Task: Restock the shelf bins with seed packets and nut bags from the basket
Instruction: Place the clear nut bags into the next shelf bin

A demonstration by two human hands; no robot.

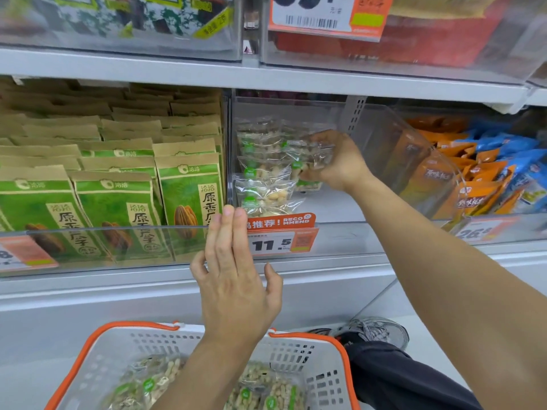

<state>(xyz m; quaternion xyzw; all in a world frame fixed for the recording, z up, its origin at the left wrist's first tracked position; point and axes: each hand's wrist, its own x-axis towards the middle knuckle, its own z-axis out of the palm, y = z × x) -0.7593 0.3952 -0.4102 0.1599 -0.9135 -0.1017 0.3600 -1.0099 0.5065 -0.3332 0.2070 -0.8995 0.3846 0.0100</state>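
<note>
My right hand [340, 161] reaches into the clear middle bin [384, 137] and grips clear nut bags [313, 156] against the stack there. More clear nut bags [263, 184] with green labels stand in a row on the left side of that bin. My left hand [233, 267] is held flat with straight fingers against the bin's clear front lip, beside the orange price tag [282, 236]. Green seed packets [118, 202] fill the bin to the left. The white basket [322, 359] with an orange rim sits below and holds several nut bags [266, 389].
A bin of orange and blue snack packs [485, 170] stands to the right. An upper shelf [266, 75] with clear bins hangs close above. A grey shoe [376, 331] and a dark trouser leg lie right of the basket.
</note>
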